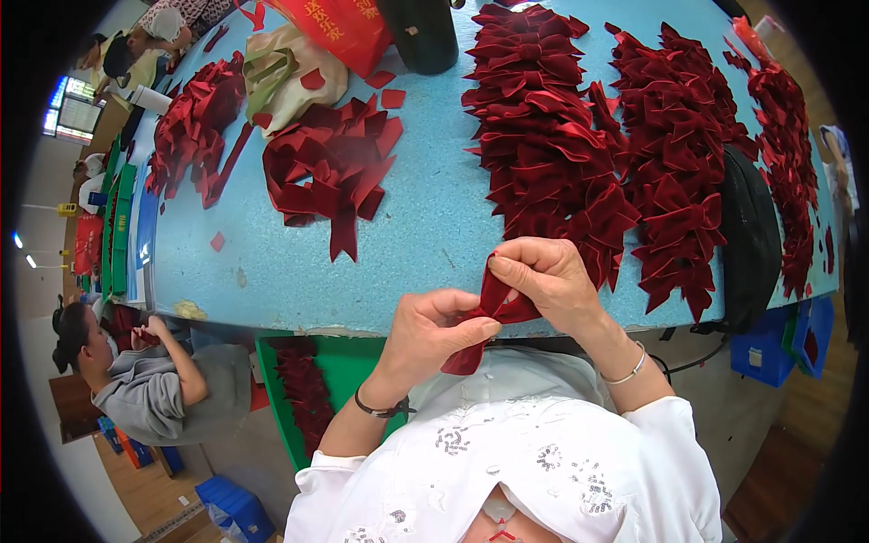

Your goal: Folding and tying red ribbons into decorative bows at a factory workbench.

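Note:
Just over the table's near edge, both my hands pinch one dark red velvet ribbon (465, 360), folded into loops. My left hand (433, 337) has its thumb and forefinger closed on the ribbon's middle. Higher up, my right hand (549, 279) grips its upper loop between thumb and fingers. Beyond my right hand lies a long heap of finished red velvet bows (543, 136), with a second heap of bows (674, 172) beside it. Loose cut ribbon strips (330, 163) lie in a tangled pile ahead and to the left.
The blue table (407, 217) also carries a dark cylindrical flask (418, 36), a red bag (330, 27), a pale cloth bag (294, 72) and a black bag (749, 240). A green bin (348, 362) with bows stands below the edge. A person in grey (172, 389) sits at left.

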Tool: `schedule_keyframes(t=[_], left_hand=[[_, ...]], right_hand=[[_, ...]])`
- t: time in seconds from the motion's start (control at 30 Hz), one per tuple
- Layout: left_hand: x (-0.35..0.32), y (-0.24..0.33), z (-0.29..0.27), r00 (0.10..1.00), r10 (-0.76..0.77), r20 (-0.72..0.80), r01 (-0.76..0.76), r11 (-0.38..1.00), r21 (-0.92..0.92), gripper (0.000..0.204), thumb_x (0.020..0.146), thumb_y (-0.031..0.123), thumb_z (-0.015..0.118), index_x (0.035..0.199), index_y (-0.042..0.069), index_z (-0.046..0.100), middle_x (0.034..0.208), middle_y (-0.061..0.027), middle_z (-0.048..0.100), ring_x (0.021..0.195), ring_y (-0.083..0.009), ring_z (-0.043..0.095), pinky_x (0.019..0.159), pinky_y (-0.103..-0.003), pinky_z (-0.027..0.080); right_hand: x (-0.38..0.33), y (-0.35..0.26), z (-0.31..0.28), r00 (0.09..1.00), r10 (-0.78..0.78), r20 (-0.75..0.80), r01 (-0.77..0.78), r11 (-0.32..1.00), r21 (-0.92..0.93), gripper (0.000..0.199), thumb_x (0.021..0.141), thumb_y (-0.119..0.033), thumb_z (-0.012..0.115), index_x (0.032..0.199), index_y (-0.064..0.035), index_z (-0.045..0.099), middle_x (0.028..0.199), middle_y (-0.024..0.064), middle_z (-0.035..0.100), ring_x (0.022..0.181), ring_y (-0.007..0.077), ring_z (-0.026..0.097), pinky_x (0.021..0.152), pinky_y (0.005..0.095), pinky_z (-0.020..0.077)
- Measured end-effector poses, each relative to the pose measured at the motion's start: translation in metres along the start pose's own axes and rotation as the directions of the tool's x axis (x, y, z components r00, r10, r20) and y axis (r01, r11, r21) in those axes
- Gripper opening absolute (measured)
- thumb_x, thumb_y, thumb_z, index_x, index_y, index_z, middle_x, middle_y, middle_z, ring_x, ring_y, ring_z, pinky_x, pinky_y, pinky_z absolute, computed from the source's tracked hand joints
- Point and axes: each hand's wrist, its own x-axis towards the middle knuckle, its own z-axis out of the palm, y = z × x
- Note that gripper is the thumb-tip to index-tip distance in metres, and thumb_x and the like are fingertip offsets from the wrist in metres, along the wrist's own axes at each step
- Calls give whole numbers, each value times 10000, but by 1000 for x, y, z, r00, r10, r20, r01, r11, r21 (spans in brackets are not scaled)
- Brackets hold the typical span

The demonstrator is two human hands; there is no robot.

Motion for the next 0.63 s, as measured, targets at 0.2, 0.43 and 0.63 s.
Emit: schedule_keyframes(t=[0.2,0.43,0.63], left_hand=[[0,-4,-4,999,-44,2,44,996,-83,148,783,54,704,910,-10,663,786,-42,669,677,-62,597,602,-185,477],[6,3,-5,993,13,-113,-55,925,-375,172,828,61,650,978,-20,631,889,-54,660,762,-84,602,687,-215,481],[16,-1,-10,984,28,-175,-105,889,-445,217,840,106,651,1019,-13,621,902,-57,659,803,-97,601,740,-213,470]], right_hand=[[6,-5,2,999,-44,-29,41,995,-87,131,881,-110,604,888,18,635,721,2,609,640,46,547,574,189,466],[7,-7,-4,973,-65,-219,105,979,173,148,885,-132,598,919,13,603,765,39,615,693,95,587,660,230,489],[-19,4,-14,992,112,61,-100,978,-182,280,880,-177,613,1063,26,557,913,104,643,849,158,616,756,282,507]])
